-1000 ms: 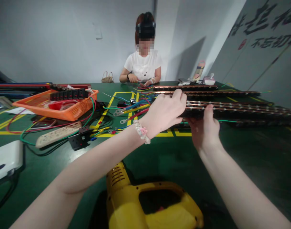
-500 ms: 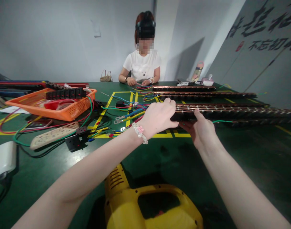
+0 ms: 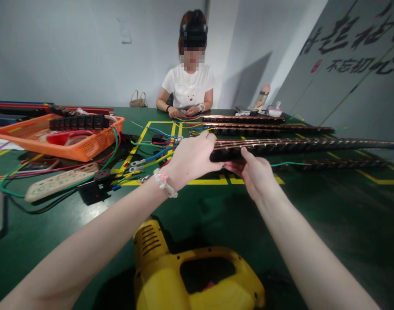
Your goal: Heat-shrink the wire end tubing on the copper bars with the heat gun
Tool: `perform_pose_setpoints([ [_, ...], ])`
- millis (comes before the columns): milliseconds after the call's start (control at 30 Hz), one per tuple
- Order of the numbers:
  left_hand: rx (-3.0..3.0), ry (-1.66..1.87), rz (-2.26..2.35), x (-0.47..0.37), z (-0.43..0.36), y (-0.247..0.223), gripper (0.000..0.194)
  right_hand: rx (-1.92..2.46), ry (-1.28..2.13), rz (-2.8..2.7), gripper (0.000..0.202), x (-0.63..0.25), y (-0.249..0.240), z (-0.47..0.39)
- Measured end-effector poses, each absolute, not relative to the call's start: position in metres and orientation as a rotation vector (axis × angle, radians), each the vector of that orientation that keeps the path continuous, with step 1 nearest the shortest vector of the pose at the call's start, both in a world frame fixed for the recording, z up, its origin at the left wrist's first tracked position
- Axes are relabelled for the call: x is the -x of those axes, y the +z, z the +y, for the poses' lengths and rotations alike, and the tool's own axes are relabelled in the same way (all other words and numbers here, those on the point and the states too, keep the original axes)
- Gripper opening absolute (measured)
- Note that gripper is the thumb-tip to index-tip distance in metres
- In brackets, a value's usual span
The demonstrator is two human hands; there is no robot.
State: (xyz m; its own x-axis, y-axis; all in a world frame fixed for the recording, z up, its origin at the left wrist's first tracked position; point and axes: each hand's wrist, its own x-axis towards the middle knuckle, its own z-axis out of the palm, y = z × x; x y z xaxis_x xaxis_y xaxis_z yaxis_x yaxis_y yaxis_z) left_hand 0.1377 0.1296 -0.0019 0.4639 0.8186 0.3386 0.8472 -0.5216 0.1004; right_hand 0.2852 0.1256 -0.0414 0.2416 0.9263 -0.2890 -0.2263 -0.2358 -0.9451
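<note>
A long black strip with copper bars [image 3: 280,145] stretches from the middle of the view to the right edge, lifted above the green table. My left hand [image 3: 197,156] is closed around its left end, palm down, with a beaded bracelet at the wrist. Just to the right, my right hand [image 3: 255,170] grips the strip from below, thumb on its near side. Blue and yellow wires with ring lugs [image 3: 138,165] come out beside my left hand. Under the raised strip, another black strip [image 3: 342,164] with a green wire lies on the table.
Nearest me is a yellow power tool [image 3: 197,275]. At left are an orange basket [image 3: 87,148], a beige power strip [image 3: 61,181] and a black socket part [image 3: 95,187]. More strips [image 3: 268,128] lie farther back. A person [image 3: 190,86] sits across the table [image 3: 216,215].
The view has shifted a little to the right. The held strip now angles away more and stands apart from the strip beneath it. Both hands keep their hold.
</note>
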Motion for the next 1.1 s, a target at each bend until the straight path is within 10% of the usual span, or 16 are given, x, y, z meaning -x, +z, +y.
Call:
perform_pose_setpoints([
  [300,2.691,-0.304,-1.452,-0.111,0.169,-0.019,0.051,1.45,1.338,-1.036,0.053,-0.288,-0.079,0.135],
  [700,2.875,-0.108,-1.536,-0.073,0.258,-0.115,0.048,1.778,0.473,-2.014,0.064,-0.331,-0.138,0.144],
  [1100,2.834,-0.049,-0.987,-0.067,0.142,-0.118,0.061,1.964,-0.125,-2.34,0.067,-0.312,-0.116,0.128],
])
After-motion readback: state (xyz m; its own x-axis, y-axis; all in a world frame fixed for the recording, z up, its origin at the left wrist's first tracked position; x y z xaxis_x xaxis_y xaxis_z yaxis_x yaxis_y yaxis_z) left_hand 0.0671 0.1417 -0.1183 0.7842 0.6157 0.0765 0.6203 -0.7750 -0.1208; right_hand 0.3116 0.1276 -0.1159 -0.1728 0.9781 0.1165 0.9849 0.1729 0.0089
